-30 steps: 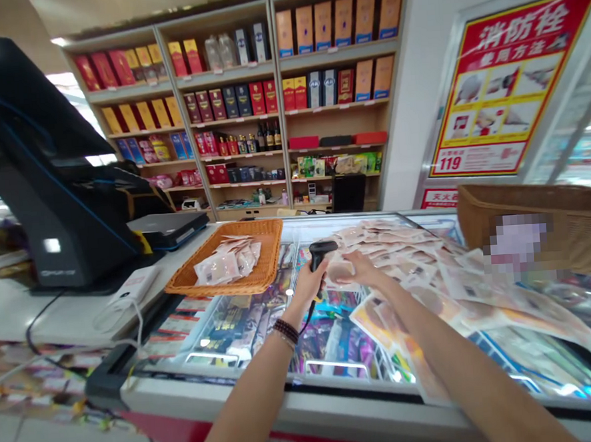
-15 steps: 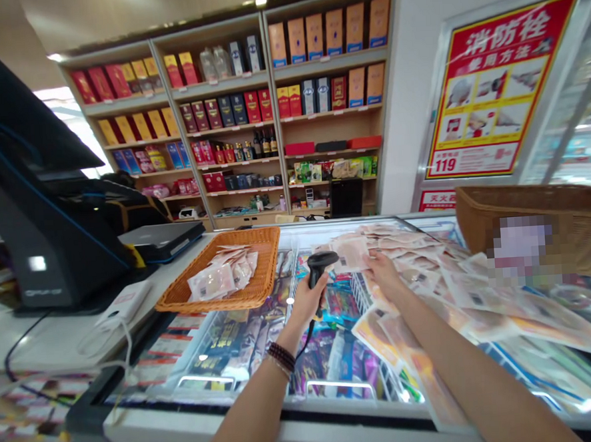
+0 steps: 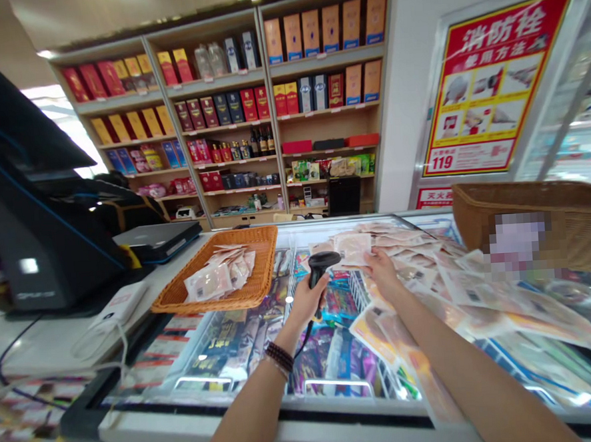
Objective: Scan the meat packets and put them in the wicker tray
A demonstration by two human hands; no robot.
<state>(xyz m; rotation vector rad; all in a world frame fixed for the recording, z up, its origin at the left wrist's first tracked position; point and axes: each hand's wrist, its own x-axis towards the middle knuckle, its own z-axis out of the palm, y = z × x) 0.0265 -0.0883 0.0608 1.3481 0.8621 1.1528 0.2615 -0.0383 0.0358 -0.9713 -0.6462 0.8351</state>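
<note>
My left hand (image 3: pixel 306 302) is wrapped round the handle of a black barcode scanner (image 3: pixel 322 259), above the glass top of the freezer (image 3: pixel 256 390). The scanner's head points right, towards a flat clear packet (image 3: pixel 353 247). That packet is pinched at its right edge by my right hand (image 3: pixel 381 272). Many similar packets (image 3: pixel 472 290) lie in a loose pile beneath and to the right of my right hand. An orange wicker basket (image 3: pixel 267 291) on the left holds several packets (image 3: pixel 212 281).
A dark screen stand (image 3: pixel 51 242), a black flat device (image 3: pixel 164 241) and a white box with cables (image 3: pixel 118 310) are at the left. A brown basket (image 3: pixel 570 221) stands at the back right. Shelves with boxed goods (image 3: pixel 230 128) rise behind.
The packet in my right hand now lies flatter and shows less of its printed label near the scanner. The hands have barely moved, and the view has shifted slightly.
</note>
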